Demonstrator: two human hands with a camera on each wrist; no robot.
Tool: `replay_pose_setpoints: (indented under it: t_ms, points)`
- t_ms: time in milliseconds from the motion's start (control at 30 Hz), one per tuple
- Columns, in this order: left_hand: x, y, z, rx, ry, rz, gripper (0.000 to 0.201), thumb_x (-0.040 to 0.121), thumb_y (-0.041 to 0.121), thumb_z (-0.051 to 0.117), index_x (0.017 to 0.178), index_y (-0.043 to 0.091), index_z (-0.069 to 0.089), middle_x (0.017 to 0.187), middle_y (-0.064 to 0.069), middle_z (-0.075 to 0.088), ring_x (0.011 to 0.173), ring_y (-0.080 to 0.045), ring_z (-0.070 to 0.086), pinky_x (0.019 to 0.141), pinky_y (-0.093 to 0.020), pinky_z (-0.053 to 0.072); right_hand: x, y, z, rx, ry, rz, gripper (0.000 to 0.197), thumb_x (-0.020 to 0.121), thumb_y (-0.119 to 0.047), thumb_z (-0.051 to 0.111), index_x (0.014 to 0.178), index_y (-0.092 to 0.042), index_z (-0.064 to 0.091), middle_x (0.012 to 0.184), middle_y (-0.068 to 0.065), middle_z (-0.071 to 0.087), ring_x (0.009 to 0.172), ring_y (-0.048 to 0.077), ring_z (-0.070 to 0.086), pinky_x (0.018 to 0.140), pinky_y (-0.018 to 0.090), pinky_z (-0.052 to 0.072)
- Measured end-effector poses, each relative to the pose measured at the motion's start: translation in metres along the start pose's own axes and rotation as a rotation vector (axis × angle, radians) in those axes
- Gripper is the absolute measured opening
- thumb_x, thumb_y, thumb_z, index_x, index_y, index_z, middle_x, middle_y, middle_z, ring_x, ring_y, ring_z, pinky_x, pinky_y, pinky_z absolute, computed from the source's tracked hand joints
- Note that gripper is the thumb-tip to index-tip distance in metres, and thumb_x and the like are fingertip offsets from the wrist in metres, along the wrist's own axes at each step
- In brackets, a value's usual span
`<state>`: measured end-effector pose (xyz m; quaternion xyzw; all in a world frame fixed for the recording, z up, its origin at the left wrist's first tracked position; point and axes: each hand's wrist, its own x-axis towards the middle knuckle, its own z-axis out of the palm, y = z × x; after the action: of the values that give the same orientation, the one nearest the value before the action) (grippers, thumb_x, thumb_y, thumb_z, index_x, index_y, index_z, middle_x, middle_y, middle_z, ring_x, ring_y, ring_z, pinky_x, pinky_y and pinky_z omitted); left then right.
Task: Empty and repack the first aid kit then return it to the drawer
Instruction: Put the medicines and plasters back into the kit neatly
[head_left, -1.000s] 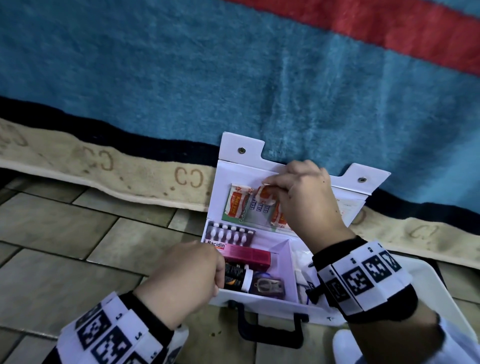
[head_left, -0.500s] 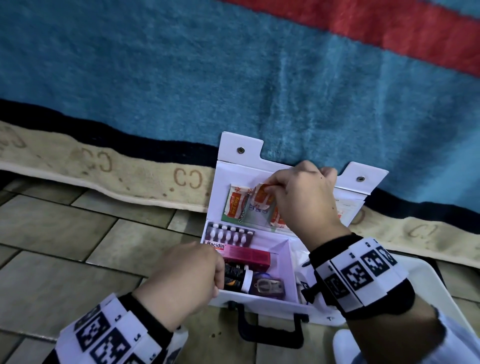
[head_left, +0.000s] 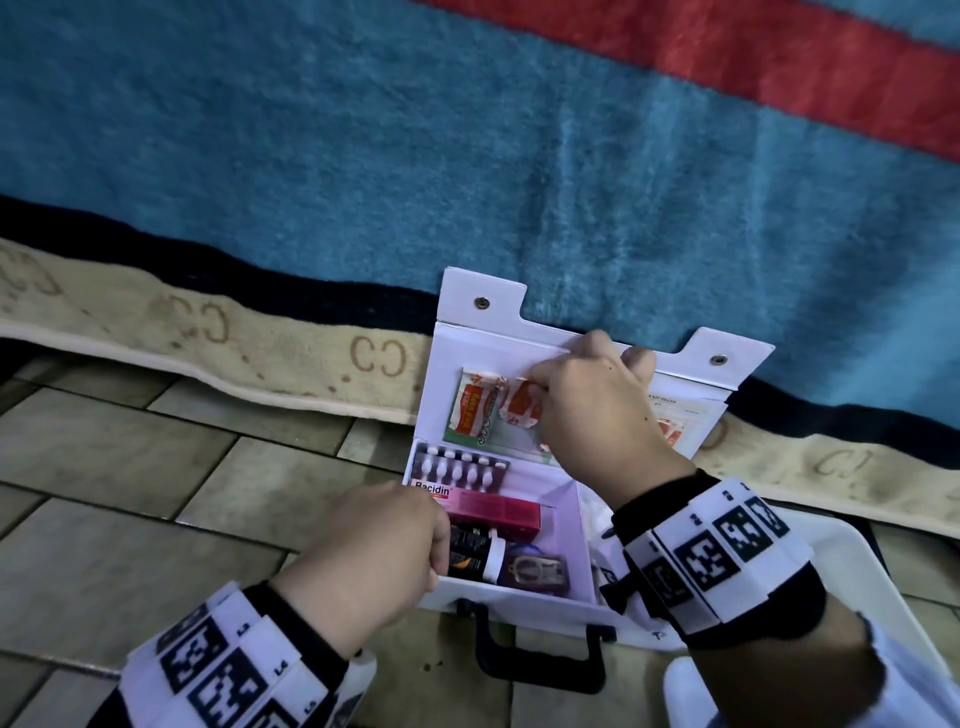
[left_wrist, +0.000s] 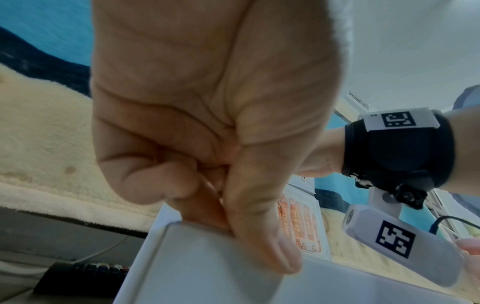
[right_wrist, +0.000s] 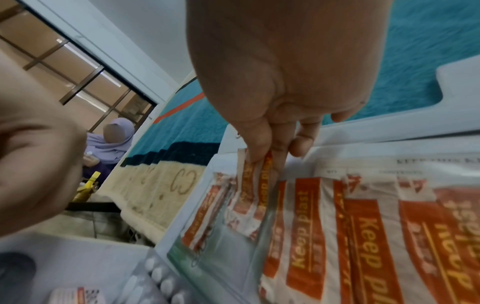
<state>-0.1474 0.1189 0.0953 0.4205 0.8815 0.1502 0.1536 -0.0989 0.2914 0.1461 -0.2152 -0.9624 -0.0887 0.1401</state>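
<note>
The white first aid kit (head_left: 550, 603) lies open on the tiled floor, its lid (head_left: 483, 345) leaning back against a blue blanket. My left hand (head_left: 384, 551) grips the kit's front left corner (left_wrist: 182, 246), thumb on the outer wall. My right hand (head_left: 597, 410) pinches an orange-and-white plaster strip (right_wrist: 249, 197) at the clear pocket in the lid, where more plasters (right_wrist: 363, 236) sit. Inside lie a blister pack of pills (head_left: 462, 470), a pink box (head_left: 493, 512), a dark bottle with a white cap (head_left: 475, 556) and a small purple item (head_left: 535, 569).
The blue blanket with a red stripe (head_left: 467, 156) and a cream border (head_left: 208, 338) hangs just behind the lid. A white plastic piece (head_left: 852, 587) lies at the right under my right arm. Another person (right_wrist: 114, 142) sits far off in the right wrist view.
My right hand has shifted up a little along the lid's pocket, still pinching the plaster strip. The left hand and the kit have stayed put.
</note>
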Motion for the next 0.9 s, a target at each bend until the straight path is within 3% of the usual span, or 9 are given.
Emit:
replay_pose_setpoints:
  t_ms: [100,200,400,433,533,567,633,800,900]
  points:
    - [-0.001,0.000,0.000,0.004,-0.007,0.012,0.017,0.073,0.013,0.063,0.072,0.029,0.069,0.083,0.009,0.071,0.085,-0.005,0.064,0.078,-0.022,0.052,0.002,0.000,-0.004,0.086,0.014,0.029,0.019,0.084,-0.042,0.060,0.093,-0.027,0.067,0.091,-0.006,0.063,0.112,0.014,0.041,0.080,0.036,0.014]
    - [0.000,0.000,-0.001,0.011,-0.005,0.016,0.017,0.074,0.014,0.063,0.078,0.028,0.072,0.083,0.010,0.071,0.085,-0.004,0.064,0.078,-0.022,0.052,0.005,-0.003,-0.001,0.029,0.075,0.028,0.006,0.081,-0.028,0.063,0.083,-0.024,0.068,0.087,-0.008,0.065,0.102,0.015,0.044,0.077,0.035,0.014]
    - [0.001,-0.002,0.001,0.010,0.009,0.026,0.019,0.073,0.014,0.061,0.072,0.031,0.069,0.084,0.009,0.071,0.085,-0.004,0.064,0.070,-0.017,0.047,0.004,-0.007,0.011,0.015,0.111,0.030,0.022,0.074,-0.005,0.062,0.066,-0.025,0.060,0.070,-0.011,0.051,0.097,0.018,0.039,0.068,0.030,0.004]
    - [0.002,-0.002,0.001,0.005,0.005,0.022,0.019,0.073,0.014,0.062,0.074,0.030,0.070,0.084,0.009,0.071,0.084,-0.004,0.064,0.067,-0.016,0.046,0.002,-0.008,0.010,0.020,0.104,0.012,0.024,0.075,-0.006,0.062,0.066,-0.028,0.057,0.072,-0.012,0.049,0.097,0.017,0.037,0.068,0.030,0.006]
    - [0.003,-0.002,0.001,0.007,0.008,0.032,0.018,0.073,0.014,0.062,0.074,0.030,0.070,0.083,0.010,0.071,0.085,-0.003,0.064,0.068,-0.016,0.045,0.000,-0.005,0.005,0.026,0.088,0.001,0.003,0.080,-0.027,0.066,0.081,-0.026,0.064,0.084,-0.011,0.058,0.104,0.016,0.040,0.076,0.034,0.014]
    - [0.002,-0.002,0.001,0.009,0.015,0.037,0.018,0.073,0.014,0.061,0.072,0.030,0.069,0.083,0.010,0.071,0.085,-0.003,0.064,0.070,-0.016,0.046,0.001,-0.004,0.004,0.013,0.094,0.011,0.009,0.078,-0.030,0.068,0.086,-0.026,0.066,0.087,-0.009,0.061,0.106,0.016,0.043,0.078,0.034,0.014]
    - [0.001,-0.002,0.001,0.014,0.029,0.042,0.018,0.074,0.014,0.060,0.075,0.029,0.070,0.085,0.010,0.071,0.086,-0.004,0.064,0.069,-0.016,0.046,0.004,-0.004,0.004,-0.021,0.100,0.032,0.009,0.074,-0.022,0.070,0.083,-0.025,0.069,0.084,-0.005,0.064,0.102,0.017,0.047,0.078,0.034,0.014]
    - [0.003,-0.003,0.004,0.046,0.033,0.050,0.018,0.074,0.015,0.063,0.082,0.027,0.072,0.084,0.010,0.070,0.086,-0.003,0.063,0.054,-0.008,0.031,0.006,-0.009,0.010,-0.075,0.118,0.062,0.011,0.062,-0.016,0.078,0.061,-0.025,0.071,0.048,-0.010,0.053,0.086,0.018,0.049,0.070,0.033,0.013]
    - [0.004,-0.004,0.004,0.048,0.029,0.049,0.016,0.074,0.015,0.064,0.081,0.027,0.073,0.081,0.010,0.069,0.086,-0.003,0.063,0.054,-0.008,0.031,0.002,-0.008,0.009,-0.076,0.043,0.038,0.011,0.079,-0.018,0.064,0.079,-0.026,0.071,0.064,-0.010,0.059,0.100,0.016,0.039,0.074,0.035,0.012]
